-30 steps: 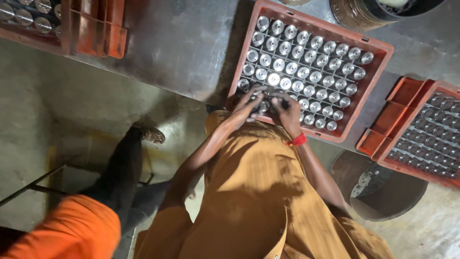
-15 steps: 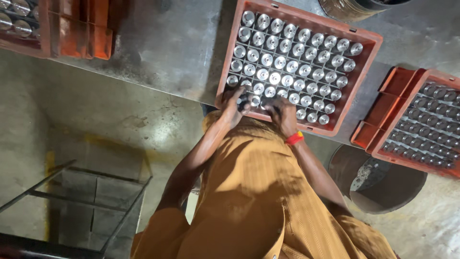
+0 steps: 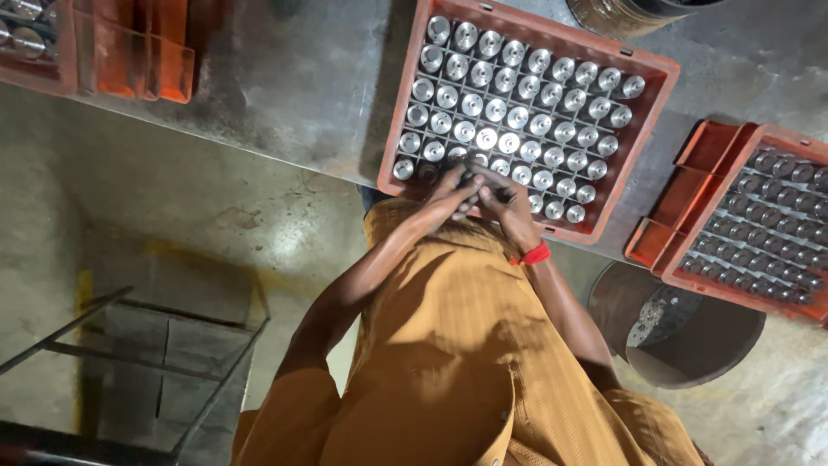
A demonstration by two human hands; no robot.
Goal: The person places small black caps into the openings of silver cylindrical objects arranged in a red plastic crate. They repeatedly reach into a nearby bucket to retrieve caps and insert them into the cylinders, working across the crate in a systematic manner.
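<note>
Both hands pressed close together over the near edge of the orange crate (image 3: 649,93), fingers bent down among the shiny metal cups (image 3: 509,116). Left hand (image 3: 450,195) touching right hand (image 3: 509,207), fingertips meeting at a cup in the front row. Maybe pinching one small cup between them, too dark and hidden to tell. Red band (image 3: 536,255) just behind the right hand, on the wrist. Rows of cups standing upright, filling the crate past the fingers. Second orange crate (image 3: 690,185) of darker cups off to the right. Round grey bin (image 3: 690,332) near the right elbow. More orange boxes (image 3: 138,60) far off to the left.
</note>
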